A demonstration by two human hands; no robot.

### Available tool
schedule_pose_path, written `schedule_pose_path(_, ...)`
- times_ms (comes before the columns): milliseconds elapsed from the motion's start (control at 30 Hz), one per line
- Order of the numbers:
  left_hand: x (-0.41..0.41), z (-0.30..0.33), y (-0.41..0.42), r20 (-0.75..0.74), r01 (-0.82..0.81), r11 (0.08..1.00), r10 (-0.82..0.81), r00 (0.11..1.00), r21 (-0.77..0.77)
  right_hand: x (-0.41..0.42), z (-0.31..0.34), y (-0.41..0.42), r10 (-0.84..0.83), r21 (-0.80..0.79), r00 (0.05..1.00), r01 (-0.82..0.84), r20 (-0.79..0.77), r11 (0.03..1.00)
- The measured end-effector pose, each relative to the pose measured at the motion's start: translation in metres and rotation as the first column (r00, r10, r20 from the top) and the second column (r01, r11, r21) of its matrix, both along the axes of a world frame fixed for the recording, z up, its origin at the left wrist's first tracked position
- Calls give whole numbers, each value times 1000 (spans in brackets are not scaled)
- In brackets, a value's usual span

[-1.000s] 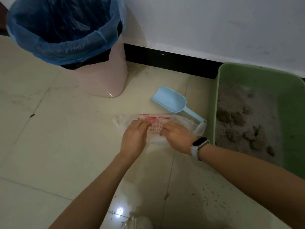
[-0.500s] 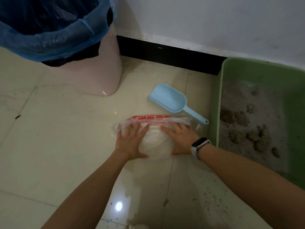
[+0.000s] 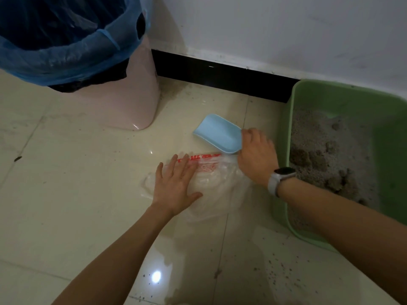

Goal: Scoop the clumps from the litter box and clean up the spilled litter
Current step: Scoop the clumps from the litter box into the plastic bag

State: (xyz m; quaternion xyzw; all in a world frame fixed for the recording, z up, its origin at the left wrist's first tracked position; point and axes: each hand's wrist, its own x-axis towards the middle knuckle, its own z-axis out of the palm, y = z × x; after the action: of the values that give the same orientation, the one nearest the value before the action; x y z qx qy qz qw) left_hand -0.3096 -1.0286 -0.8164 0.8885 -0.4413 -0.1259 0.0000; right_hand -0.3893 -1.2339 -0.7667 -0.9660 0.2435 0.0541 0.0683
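Note:
A green litter box (image 3: 286, 128) stands at the right by the wall, holding grey litter with several brown clumps (image 3: 312, 158). A light blue scoop (image 3: 217, 134) lies on the floor just left of it. My right hand (image 3: 256, 154) covers the scoop's handle, fingers curled round it. A clear plastic bag with red print (image 3: 213, 179) lies flat on the tiles below the scoop. My left hand (image 3: 175, 183) rests on the bag's left part with fingers spread. Spilled litter grains (image 3: 279, 274) dot the floor at the lower right.
A pink bin with a blue liner (image 3: 72, 47) stands at the upper left against the white wall and its black skirting (image 3: 220, 78). Glossy beige tiles spread to the left and front.
My right hand left the bag and moved up right onto the scoop's handle. My left hand stays flat on the bag, which now lies flatter.

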Motion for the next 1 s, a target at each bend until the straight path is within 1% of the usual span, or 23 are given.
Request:
schedule_pose_path(33, -2, -3, -3, -59, -9, 992, 17, 998, 128, 4, -3, -6, -106, 10, 992, 107, -71, 994)
schedule_pose_path(67, -4, -6, -6, -97, -14, 976, 35, 995, 217, 7, -7, -10, -173, 43, 975, 181, -140, 983)
schedule_pose_path(100, -6, -8, -10, -110, -13, 963, 44, 993, 270, 10, -14, -13, -203, 95, 959, 226, -199, 970)
schedule_pose_path(167, -8, -15, -14, -122, -21, 953, 61, 991, 302, 15, -23, -16, -197, 188, 944, 251, -264, 950)
schedule_pose_path(200, -8, -18, -15, -129, -25, 949, 69, 989, 315, 15, -25, -17, -183, 211, 947, 242, -265, 947)
schedule_pose_path(300, 0, -11, -19, -156, -10, 943, 66, 985, 333, 14, -23, -14, -131, 229, 974, 173, -187, 958)
schedule_pose_path(333, 2, -5, -19, -165, -10, 952, 64, 984, 307, 13, -18, -12, -113, 220, 981, 147, -160, 964)
schedule_pose_path(367, 3, 2, -20, -164, -23, 969, 65, 984, 246, 13, -11, -10, -95, 201, 988, 119, -124, 972)
schedule_pose_path(433, 5, 16, -26, -147, -60, 997, 67, 987, 50, 11, 8, -10, -75, 174, 997, 80, -31, 982)
schedule_pose_path(467, 4, 25, -31, -156, -84, 995, 76, 985, -47, 7, 20, -11, -85, 171, 996, 81, 16, 982)
schedule_pose_path(533, 1, 40, -46, -148, -90, 973, 59, 987, -214, -6, 44, -20, -125, 173, 984, 103, 124, 980)
schedule_pose_path(600, -5, 56, -70, -127, -43, 940, 0, 992, -339, -28, 66, -38, -175, 173, 954, 134, 245, 976)
schedule_pose_path(633, -10, 65, -84, -141, -28, 919, -31, 990, -393, -43, 76, -49, -196, 164, 931, 152, 307, 975)
schedule_pose_path(667, -18, 74, -99, -194, -32, 909, -54, 980, -415, -58, 84, -60, -224, 154, 908, 180, 353, 972)
schedule_pose_path(733, -38, 88, -126, -347, -75, 910, -78, 935, -408, -95, 94, -84, -305, 134, 871, 274, 385, 952)
schedule_pose_path(767, -48, 92, -139, -435, -103, 920, -78, 897, -378, -115, 95, -95, -352, 116, 859, 333, 372, 936)
schedule_pose_path(800, -59, 95, -151, -518, -130, 936, -62, 853, -327, -135, 95, -106, -403, 96, 856, 394, 325, 914)
schedule_pose_path(867, -81, 93, -168, -625, -131, 965, -43, 780, -229, -172, 89, -123, -484, 26, 859, 487, 165, 873)
schedule_pose_path(933, -99, 84, -178, -636, -69, 983, -55, 770, -169, -199, 79, -135, -496, -89, 868, 493, -10, 865)
schedule_pose_path(967, -106, 79, -180, -623, -35, 989, -65, 780, -147, -207, 74, -140, -491, -127, 869, 481, -58, 867)
schedule_pose_path(1000, -109, 75, -179, -608, -13, 991, -70, 791, -132, -211, 68, -143, -480, -150, 874, 466, -75, 872)
